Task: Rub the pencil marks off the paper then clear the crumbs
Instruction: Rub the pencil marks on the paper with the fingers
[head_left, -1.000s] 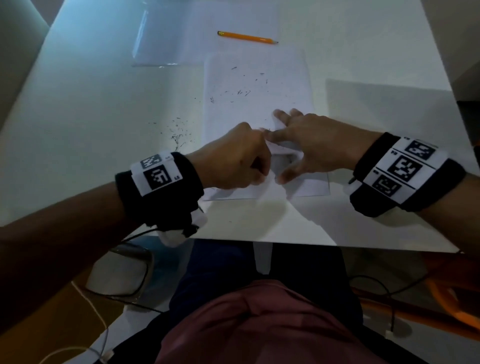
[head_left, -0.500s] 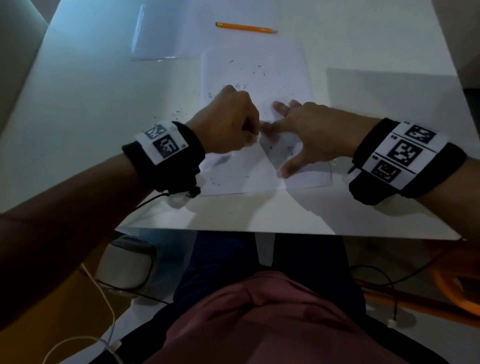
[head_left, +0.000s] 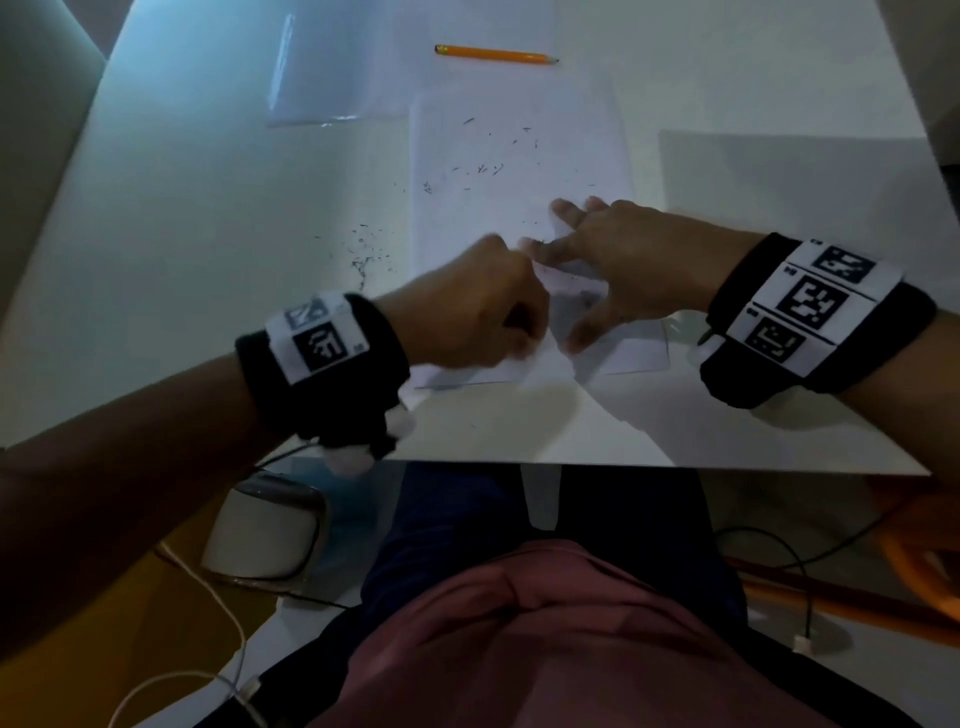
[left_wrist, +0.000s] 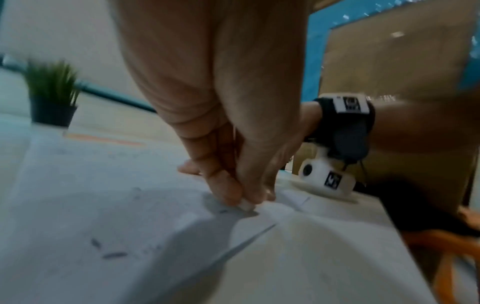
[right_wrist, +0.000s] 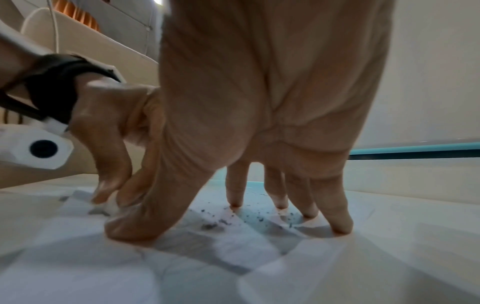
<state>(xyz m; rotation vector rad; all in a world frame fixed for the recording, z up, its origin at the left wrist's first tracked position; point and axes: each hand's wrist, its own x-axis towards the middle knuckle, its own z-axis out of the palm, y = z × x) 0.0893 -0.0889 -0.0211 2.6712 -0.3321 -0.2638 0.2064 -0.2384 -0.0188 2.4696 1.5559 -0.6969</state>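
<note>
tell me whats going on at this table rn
A person is erasing pencil marks from a sheet of paper on a white table. The left hand pinches a small white eraser against the sheet, while the right hand presses it flat with spread fingers. Dark crumbs lie scattered on the paper and on the table to its left, not yet cleared. An orange pencil lies beyond the paper.

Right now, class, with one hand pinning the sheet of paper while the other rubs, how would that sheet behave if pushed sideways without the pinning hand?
The paper looks thin and floppy: it already buckles beside the eraser. It would probably slide easily on the smooth table, which is likely why the right hand spreads its fingers on it. Rubbing hard might crease it.
</note>
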